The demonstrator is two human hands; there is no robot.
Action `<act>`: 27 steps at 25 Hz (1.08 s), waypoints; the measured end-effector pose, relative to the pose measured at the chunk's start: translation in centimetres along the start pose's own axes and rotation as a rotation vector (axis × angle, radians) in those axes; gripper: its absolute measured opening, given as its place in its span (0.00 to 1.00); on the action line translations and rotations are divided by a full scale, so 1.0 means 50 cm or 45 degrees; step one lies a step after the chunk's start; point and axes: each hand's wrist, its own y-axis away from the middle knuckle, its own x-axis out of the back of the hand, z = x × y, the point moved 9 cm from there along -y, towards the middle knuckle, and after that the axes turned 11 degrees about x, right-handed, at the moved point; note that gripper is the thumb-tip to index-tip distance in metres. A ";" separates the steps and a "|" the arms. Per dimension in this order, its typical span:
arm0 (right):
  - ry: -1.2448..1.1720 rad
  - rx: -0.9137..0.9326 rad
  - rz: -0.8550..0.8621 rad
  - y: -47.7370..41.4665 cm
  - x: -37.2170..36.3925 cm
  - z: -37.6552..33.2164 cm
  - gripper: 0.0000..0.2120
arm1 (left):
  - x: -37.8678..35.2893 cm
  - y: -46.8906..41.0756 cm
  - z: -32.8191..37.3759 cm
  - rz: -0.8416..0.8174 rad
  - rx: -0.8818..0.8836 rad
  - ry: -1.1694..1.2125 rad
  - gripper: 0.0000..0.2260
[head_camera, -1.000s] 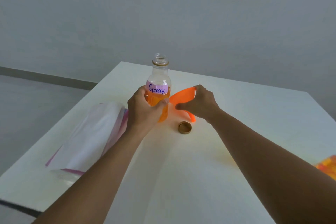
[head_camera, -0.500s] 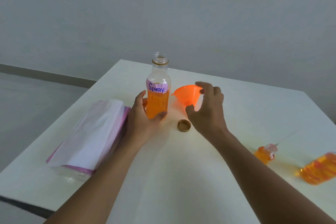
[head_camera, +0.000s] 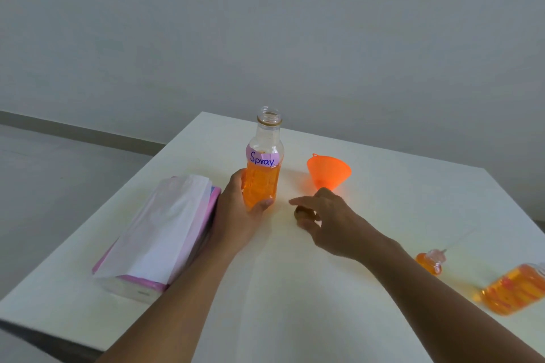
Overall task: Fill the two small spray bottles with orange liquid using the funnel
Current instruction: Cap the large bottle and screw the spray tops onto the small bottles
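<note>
A clear bottle [head_camera: 262, 177] labelled "Spray", half full of orange liquid, stands uncapped at the table's middle. My left hand [head_camera: 239, 215] grips its lower body. To its right, my right hand [head_camera: 327, 221] pinches the small brown bottle cap [head_camera: 302, 212] on the table between thumb and fingers. Just behind that hand sits the orange funnel [head_camera: 328, 171], wide mouth up, its spout hidden by my fingers. Two small spray bottles lie at the right, both holding orange liquid: a smaller one [head_camera: 430, 262] and a larger one [head_camera: 513, 289] at the frame edge.
A pack of tissues in pink and white wrapping [head_camera: 159, 233] lies left of my left forearm. The white table [head_camera: 295, 289] ends close on the left and front left, with grey floor beyond. A grey wall stands behind the table.
My right hand let go of the funnel, which now rests on the table, and came down onto the bottle cap. My left hand stayed on the bottle.
</note>
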 end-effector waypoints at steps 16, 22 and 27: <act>-0.542 -0.008 0.501 -0.190 0.252 -0.093 0.15 | -0.003 -0.001 -0.002 0.102 -0.056 -0.066 0.33; 0.183 0.287 0.007 -0.236 0.261 -0.182 0.23 | 0.000 -0.007 0.000 0.107 -0.101 -0.122 0.30; 0.524 0.321 -0.189 -0.252 0.255 -0.210 0.20 | 0.005 -0.003 0.008 0.109 -0.106 -0.159 0.29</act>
